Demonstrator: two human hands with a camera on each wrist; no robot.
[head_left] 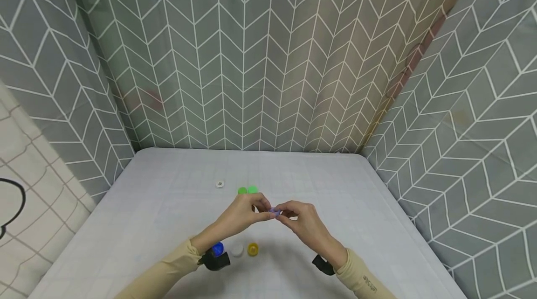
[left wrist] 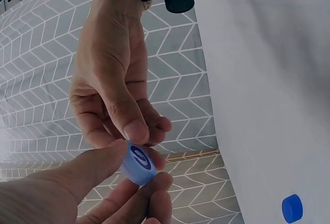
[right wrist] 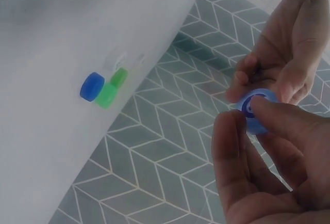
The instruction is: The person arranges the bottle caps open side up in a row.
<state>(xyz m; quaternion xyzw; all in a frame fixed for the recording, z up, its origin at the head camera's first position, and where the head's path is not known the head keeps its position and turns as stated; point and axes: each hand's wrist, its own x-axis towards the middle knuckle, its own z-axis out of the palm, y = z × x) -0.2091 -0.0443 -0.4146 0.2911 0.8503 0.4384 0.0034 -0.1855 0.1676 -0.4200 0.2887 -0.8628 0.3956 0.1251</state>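
Observation:
A small light-blue bottle cap point(head_left: 275, 212) with a dark blue swirl mark on its top is held up over the table, between both hands. My left hand point(head_left: 245, 210) pinches it between thumb and fingers. From the other side my right hand point(head_left: 308, 224) pinches it too, thumb on the marked face in the right wrist view. The cap point(left wrist: 138, 165) appears tilted in the left wrist view, with its ribbed side showing. Fingers partly cover it in every view.
On the white table point(head_left: 168, 205) lie two green caps point(head_left: 247, 190) and a white round piece point(head_left: 220, 184) beyond the hands. Nearer stand a blue cap point(head_left: 217, 248), a white cap point(head_left: 237, 250) and a yellow cap point(head_left: 252, 249). Patterned curtains point(head_left: 251, 56) border the table.

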